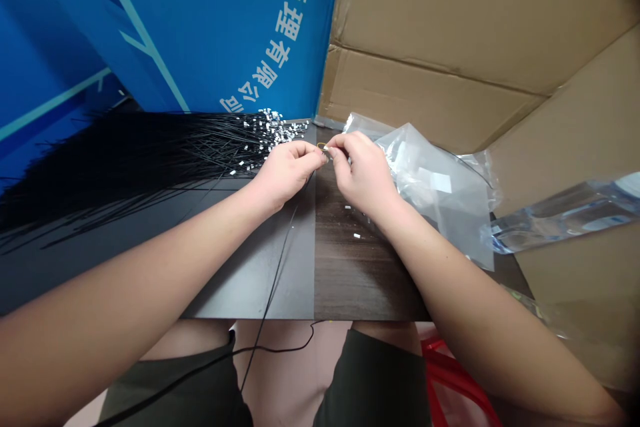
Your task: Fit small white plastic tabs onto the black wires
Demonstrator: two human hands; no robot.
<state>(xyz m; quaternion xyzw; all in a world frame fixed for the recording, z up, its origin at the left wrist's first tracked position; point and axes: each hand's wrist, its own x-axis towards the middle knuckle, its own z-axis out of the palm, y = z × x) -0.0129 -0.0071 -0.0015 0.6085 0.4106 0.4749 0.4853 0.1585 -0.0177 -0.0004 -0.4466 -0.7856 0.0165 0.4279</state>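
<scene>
My left hand [287, 172] is pinched closed on the end of a thin black cable [279, 264], which trails down over the table edge. Facing it, my right hand [364, 170] pinches a tiny white connector [326, 148] between thumb and finger. A short loop of yellow wire [321, 144] shows between the fingertips, and the two hands almost touch. Left of my left hand lies a thick bundle of black cables [150, 153], with many white tips [273, 127] at its right end.
Clear plastic bags [433, 203] lie right of my right hand. A few loose white bits [357, 235] sit on the dark table [350, 280]. A plastic water bottle [565, 217] is at the far right. Cardboard [435, 20] and a blue printed panel [210, 13] stand behind.
</scene>
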